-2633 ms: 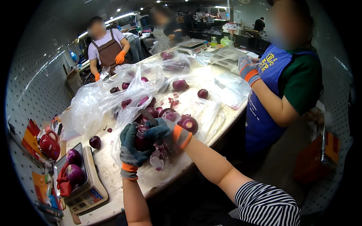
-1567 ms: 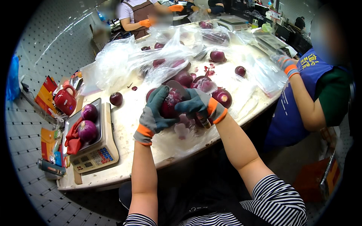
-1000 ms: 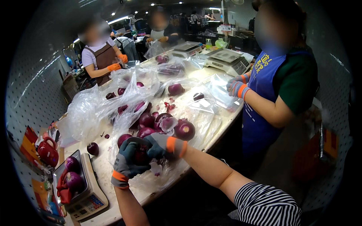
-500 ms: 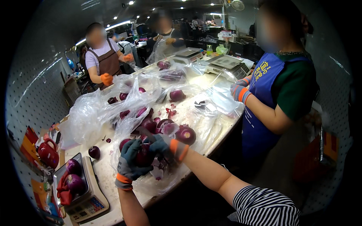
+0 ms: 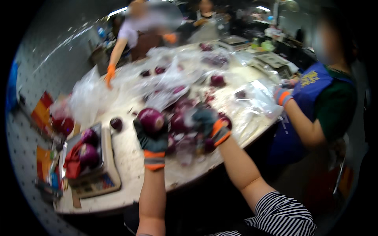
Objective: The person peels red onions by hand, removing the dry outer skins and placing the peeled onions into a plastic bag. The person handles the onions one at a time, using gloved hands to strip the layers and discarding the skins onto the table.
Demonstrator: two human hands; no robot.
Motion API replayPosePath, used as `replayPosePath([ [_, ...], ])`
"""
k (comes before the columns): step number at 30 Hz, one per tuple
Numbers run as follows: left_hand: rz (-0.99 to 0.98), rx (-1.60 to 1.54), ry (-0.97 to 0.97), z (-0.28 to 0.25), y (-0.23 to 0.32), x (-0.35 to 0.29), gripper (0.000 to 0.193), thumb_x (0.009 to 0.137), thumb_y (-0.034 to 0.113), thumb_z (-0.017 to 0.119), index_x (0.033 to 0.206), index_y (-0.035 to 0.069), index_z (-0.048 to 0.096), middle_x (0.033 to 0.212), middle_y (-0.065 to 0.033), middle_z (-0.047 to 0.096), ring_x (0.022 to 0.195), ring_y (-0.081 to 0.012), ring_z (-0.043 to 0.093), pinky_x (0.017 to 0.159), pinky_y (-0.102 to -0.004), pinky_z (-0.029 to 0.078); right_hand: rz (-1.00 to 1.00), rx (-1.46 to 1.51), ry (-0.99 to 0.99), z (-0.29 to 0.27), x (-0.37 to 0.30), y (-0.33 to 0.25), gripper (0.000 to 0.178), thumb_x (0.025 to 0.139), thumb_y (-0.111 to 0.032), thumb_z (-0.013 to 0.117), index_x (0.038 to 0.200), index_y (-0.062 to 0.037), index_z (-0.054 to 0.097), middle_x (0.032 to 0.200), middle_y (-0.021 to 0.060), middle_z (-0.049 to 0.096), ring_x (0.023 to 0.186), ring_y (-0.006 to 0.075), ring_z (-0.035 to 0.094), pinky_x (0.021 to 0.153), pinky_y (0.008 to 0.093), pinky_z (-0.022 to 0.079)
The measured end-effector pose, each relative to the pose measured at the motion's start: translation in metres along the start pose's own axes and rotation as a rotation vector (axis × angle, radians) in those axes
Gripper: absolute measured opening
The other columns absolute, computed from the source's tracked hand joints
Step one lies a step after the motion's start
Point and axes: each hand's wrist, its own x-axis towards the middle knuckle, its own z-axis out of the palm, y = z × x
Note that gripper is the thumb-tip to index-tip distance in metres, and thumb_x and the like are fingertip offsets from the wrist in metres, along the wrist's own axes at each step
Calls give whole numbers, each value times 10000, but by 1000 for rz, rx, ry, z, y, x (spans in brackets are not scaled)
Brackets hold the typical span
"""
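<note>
1. Head view: the left hand (image 5: 151,138) grasps a purple onion (image 5: 151,120), right of the scale (image 5: 113,171).
2. The right hand (image 5: 206,121), farther right of the scale, is blurred; its grasp cannot be told.

A round, glossy purple onion (image 5: 151,120) sat in the left hand (image 5: 150,139), its pale end facing four o'clock; just beside it, at three o'clock, blurred purple onions (image 5: 178,122) lay heaped together.
</note>
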Motion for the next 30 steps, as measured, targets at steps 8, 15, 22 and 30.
replayPosePath([
  [8, -116, 7, 99, 17, 3, -17, 761, 662, 602, 678, 1193, 96, 475, 1110, -201, 548, 987, -427, 549, 839, -553, 494, -360, -595, 326, 34, -18, -42, 380, 777, -237, 661, 1077, -57, 512, 686, 19, 506, 559, 105, 507, 467, 272, 426],
  [15, 4, 15, 62, 17, -16, -22, 608, 724, 424, 716, 1201, 135, 474, 1174, -115, 507, 1042, -341, 497, 866, -478, 494, -513, -1061, 205, 50, -16, -6, 503, 812, -207, 612, 1222, 35, 453, 1016, 207, 610, 907, 289, 625, 788, 350, 486],
  [22, -208, -12, 36, 1, -20, -11, 601, 734, 516, 674, 1132, 87, 534, 1081, -137, 570, 975, -302, 545, 841, -471, 490, -434, -668, -244, 88, -42, -11, 661, 760, -148, 699, 1343, -59, 399, 1240, 152, 514, 1110, 222, 527, 929, 318, 440],
  [30, 186, 767, -478, 27, -47, -35, 459, 963, 344, 392, 1299, 33, 424, 1266, -93, 516, 1149, -219, 495, 981, -348, 367, -191, -95, -23, 58, -36, -4, 381, 836, -305, 637, 1146, -95, 563, 846, 6, 612, 643, 111, 553, 557, 268, 470],
])
